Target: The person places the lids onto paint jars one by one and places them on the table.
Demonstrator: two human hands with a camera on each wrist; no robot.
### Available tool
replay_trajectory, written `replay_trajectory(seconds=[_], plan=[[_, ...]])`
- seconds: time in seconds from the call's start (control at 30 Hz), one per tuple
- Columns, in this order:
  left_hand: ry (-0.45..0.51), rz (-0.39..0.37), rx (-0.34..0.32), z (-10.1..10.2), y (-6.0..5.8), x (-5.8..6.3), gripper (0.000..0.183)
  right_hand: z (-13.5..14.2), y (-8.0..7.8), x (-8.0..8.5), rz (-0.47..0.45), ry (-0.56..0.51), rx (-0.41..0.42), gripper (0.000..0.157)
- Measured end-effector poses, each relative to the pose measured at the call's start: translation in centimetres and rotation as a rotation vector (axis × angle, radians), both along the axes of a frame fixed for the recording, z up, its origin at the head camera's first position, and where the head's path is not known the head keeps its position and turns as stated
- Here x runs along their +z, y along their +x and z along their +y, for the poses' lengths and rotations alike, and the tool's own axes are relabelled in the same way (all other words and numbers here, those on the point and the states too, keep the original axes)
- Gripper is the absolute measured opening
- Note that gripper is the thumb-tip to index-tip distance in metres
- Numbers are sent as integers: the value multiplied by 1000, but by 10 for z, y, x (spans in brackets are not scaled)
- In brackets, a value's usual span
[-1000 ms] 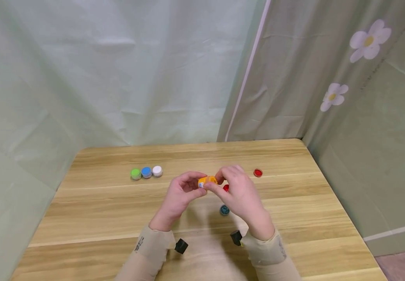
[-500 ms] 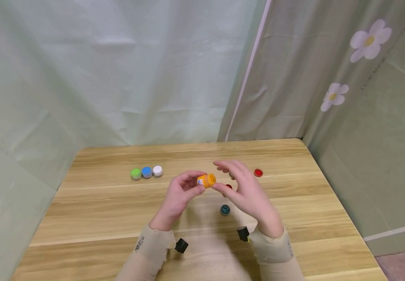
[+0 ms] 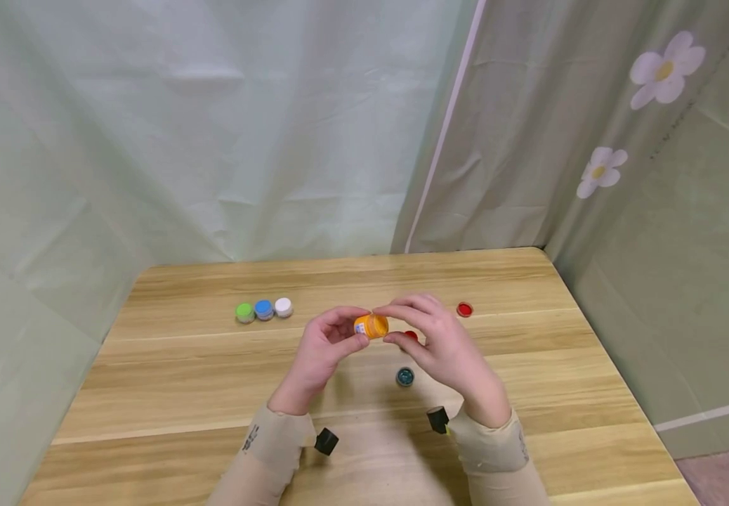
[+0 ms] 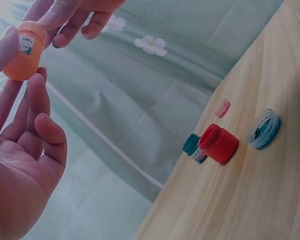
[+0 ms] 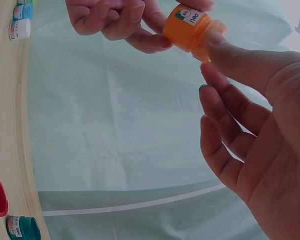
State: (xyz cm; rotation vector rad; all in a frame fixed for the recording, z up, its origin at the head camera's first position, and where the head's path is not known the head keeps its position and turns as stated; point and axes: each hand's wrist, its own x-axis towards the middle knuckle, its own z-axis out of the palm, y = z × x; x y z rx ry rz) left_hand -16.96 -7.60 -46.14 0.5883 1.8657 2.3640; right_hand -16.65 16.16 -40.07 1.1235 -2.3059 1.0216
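A small orange paint jar is held in the air above the table, tilted with its capped or neck end to the right. My left hand grips its body between thumb and fingers; the label shows in the left wrist view. At the other end, the thumb and index finger of my right hand pinch the jar's rim, the remaining fingers loosely bent in the right wrist view. Whether a lid is on that end is unclear. Below stand an uncapped red paint jar and a teal jar, hidden in the head view.
A teal lid lies upturned on the wooden table, nearer me. Farther right lies a red lid. Capped green, blue and white jars stand in a row at the back left. Curtains hang behind the table.
My right hand came off the orange jar's end, spread its fingers, then closed back onto it. The left hand keeps its grip, almost still.
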Motion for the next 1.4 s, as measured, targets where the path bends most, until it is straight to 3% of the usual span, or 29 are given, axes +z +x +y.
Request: replay_trajectory(seconds=[0.47,0.7,1.0,1.17,1.3,1.37,1.4], plan=[[-36,6,2,-1,0,-1,39,-6,5,-1,-159,60,-152,29],[-72,69,-7,-1,-1,-3,37,-15,7,-3,-191,106,-220,25],[-151,85,-5,0,0,-1,34,-22,8,-7,-179,109,-292,51],[-156,69,11,1,1,1,36,-20,9,-7,-251,91,-326,50],[-118,44,16,1,2,3,39,-13,8,-4,-287,28,-308,32],[-99,27,17,0,2,3,40,-8,7,-2,-269,17,-264,22],[-92,18,18,0,2,3,40,-6,6,-2,-253,16,-233,25]])
